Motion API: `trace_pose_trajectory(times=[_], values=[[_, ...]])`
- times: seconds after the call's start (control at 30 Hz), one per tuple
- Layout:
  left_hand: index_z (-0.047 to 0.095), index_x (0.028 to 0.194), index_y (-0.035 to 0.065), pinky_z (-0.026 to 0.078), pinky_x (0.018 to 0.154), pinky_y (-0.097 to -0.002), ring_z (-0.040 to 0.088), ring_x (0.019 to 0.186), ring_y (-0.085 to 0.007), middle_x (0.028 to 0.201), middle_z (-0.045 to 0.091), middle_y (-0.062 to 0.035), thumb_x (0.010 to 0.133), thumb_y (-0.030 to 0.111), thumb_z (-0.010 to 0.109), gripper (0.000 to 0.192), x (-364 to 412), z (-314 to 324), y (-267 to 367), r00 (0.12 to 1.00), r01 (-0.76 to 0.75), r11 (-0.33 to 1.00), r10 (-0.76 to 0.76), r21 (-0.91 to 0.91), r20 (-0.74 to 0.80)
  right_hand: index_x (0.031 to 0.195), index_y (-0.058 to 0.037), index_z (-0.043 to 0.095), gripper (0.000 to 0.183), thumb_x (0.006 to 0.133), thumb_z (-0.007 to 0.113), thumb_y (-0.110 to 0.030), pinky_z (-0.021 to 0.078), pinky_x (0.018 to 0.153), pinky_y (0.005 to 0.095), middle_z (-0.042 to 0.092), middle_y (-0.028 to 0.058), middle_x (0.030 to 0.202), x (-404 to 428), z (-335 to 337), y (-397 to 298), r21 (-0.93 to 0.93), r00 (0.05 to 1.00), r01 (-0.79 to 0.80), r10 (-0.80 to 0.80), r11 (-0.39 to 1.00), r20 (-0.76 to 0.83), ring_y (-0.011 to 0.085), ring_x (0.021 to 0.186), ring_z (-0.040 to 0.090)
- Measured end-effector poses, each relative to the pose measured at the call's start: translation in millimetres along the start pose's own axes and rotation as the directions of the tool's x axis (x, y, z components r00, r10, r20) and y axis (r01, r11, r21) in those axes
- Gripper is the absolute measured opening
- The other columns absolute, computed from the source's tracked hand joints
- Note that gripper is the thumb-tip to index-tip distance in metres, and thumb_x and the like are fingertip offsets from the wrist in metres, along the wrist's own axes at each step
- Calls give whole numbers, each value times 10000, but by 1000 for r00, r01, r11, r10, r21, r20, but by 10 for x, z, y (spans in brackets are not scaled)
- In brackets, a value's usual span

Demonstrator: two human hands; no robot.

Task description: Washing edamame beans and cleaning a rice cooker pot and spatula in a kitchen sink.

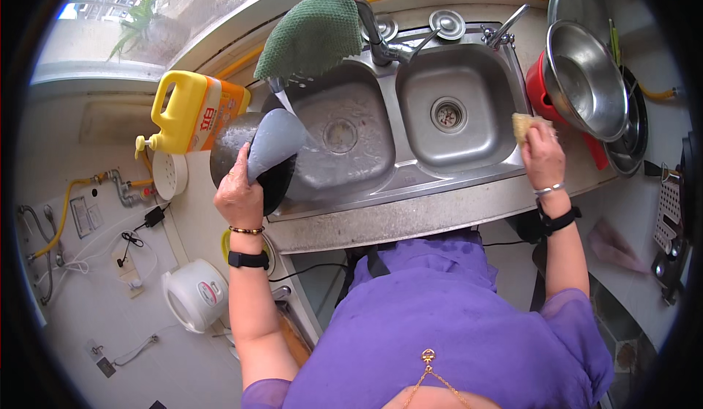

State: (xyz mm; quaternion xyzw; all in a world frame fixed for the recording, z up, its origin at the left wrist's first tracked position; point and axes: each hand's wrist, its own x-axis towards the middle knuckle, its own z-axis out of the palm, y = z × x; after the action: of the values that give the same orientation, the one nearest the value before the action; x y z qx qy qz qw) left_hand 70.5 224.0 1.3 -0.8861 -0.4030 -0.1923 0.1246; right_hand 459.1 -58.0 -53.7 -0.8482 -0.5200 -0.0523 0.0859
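My left hand [240, 192] grips the edge of a wet, dark pan or lid [233, 140] with a grey-blue piece [277, 137] at its top, left of the left sink basin [351, 134]. Whether that piece belongs to it, I cannot tell. Water runs from the faucet [379, 41] just above it, and a green knitted cloth [313, 35] hangs over the spout. My right hand [542, 153] holds a yellowish sponge [523, 128] at the right rim of the right basin [458, 107]. Bits of food lie in that basin's drain strainer [448, 115].
A yellow detergent jug [189, 112] with a pump stands at the left, by a white perforated container [169, 175]. At the right, a steel bowl [587, 82] leans on a red basin [538, 87]. A white rice cooker [195, 296] is at lower left.
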Motion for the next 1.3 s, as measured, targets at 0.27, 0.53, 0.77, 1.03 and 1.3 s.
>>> trace_pose_trajectory(times=[0.27, 0.53, 0.77, 1.03, 1.3], values=[[605, 1072, 193, 474, 570, -315, 584, 608, -237, 716, 617, -78, 610, -68, 507, 540, -38, -111, -90, 995, 99, 995, -99, 10, -27, 864, -54, 539, 204, 673, 610, -73, 429, 787, 371, 505, 94, 1023, -515, 290, 513, -275, 984, -119, 151, 954, 96, 281, 941, 499], [589, 934, -50, 459, 618, -308, 597, 640, -209, 735, 630, -153, 641, 2, 506, 309, -351, -77, -305, 645, 719, 588, -763, -372, 39, 891, -30, 565, 221, 680, 622, -69, 441, 788, 351, 547, 117, 947, 183, 388, -391, 433, 986, -107, 38, 895, 165, 274, 890, 542], [568, 1104, 112, 473, 657, -352, 595, 720, -343, 848, 613, -188, 621, -32, 536, 505, -478, -40, 66, 870, 490, 850, -490, -194, 52, 1180, 82, 367, 721, 665, 655, -332, 442, 810, 350, 534, 229, 1056, 1560, 881, -1268, 611, 940, -340, 271, 715, 206, 290, 916, 572], [582, 1101, 199, 467, 587, -345, 577, 611, -269, 733, 611, -87, 597, -69, 523, 574, -174, 303, 163, 899, 364, 888, -414, -280, -145, 946, 89, 517, 509, 597, 677, -245, 428, 781, 329, 595, 220, 908, 1932, 1527, -1115, 692, 827, -552, 412, 464, 383, 294, 879, 576], [601, 1083, 203, 455, 533, -307, 554, 565, -203, 636, 558, -36, 539, -83, 513, 621, -52, 345, 47, 952, 205, 962, -238, -178, -190, 1074, 89, 433, 534, 634, 603, -163, 414, 841, 352, 537, 265, 1018, 1926, 1037, -1421, 564, 824, -566, 383, 602, 418, 347, 957, 541]])
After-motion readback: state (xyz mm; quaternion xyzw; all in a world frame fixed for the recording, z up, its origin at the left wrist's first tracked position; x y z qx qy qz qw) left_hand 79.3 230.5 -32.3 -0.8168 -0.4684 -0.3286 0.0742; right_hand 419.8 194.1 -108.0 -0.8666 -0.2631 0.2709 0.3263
